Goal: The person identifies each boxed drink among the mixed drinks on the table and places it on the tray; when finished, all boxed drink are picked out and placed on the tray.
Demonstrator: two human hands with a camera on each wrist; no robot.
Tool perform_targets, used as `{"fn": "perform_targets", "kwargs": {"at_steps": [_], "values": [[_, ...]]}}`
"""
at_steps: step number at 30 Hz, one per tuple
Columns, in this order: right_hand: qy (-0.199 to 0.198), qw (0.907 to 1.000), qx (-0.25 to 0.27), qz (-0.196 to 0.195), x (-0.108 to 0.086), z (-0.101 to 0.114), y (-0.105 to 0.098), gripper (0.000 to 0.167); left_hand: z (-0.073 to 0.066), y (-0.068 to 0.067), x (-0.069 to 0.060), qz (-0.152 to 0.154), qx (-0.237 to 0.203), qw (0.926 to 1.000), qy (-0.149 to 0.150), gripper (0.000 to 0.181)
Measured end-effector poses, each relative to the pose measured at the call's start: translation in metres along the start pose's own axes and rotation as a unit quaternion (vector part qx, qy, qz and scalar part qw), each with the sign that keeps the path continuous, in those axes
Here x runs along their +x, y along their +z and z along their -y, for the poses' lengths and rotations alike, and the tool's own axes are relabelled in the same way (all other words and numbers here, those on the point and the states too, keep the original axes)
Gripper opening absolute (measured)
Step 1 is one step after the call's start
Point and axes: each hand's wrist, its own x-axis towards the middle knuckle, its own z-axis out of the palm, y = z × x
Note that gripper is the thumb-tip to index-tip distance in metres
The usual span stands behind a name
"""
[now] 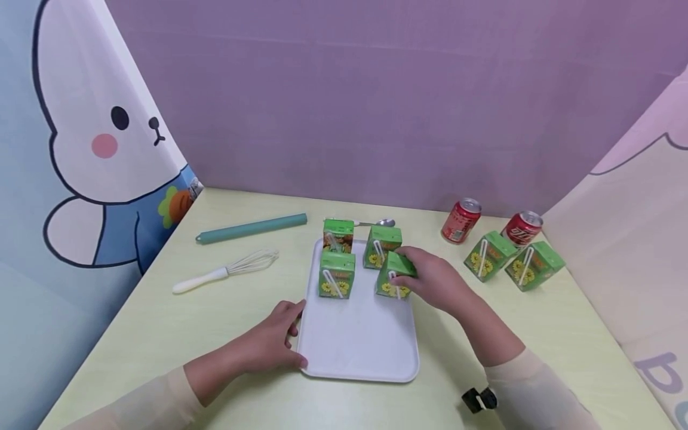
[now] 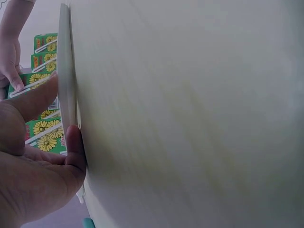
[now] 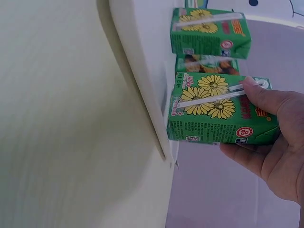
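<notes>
My left hand (image 1: pixel 274 338) holds the left edge of a white tray (image 1: pixel 359 346); its thumb is at the near corner and the index fingertip farther up the side. My right hand (image 1: pixel 434 280) grips a green drink box (image 3: pixel 213 102) with yellow flowers and a white straw, thumb on the straw face, fingers behind. That box is upright at the tray's right side; whether its base touches the tray is hard to tell. Beside it on the tray stand a front-left box (image 1: pixel 337 276), a back-left box with a browner picture (image 1: pixel 337 235) and a back-right box (image 1: pixel 382 246).
Two more green boxes (image 1: pixel 489 257) stand to the right, in front of two red cans (image 1: pixel 461 221). Left of the tray lie a teal rod (image 1: pixel 251 229) and a white-handled whisk (image 1: pixel 226 273). A spoon (image 1: pixel 384 223) lies behind the tray. Near my right sleeve is a small black object (image 1: pixel 479 400).
</notes>
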Motion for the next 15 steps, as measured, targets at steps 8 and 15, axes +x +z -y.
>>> {"fn": "perform_targets", "kwargs": {"at_steps": [8,15], "values": [[-0.022,0.9996,-0.005,0.02,0.008,0.007,0.011,0.063,0.001,0.001,0.0,0.001,-0.003,1.0,0.004,0.114],[-0.036,0.9987,-0.002,0.035,0.015,0.012,0.01,0.062,0.001,0.0,0.0,-0.001,0.001,1.0,0.006,0.114]]}}
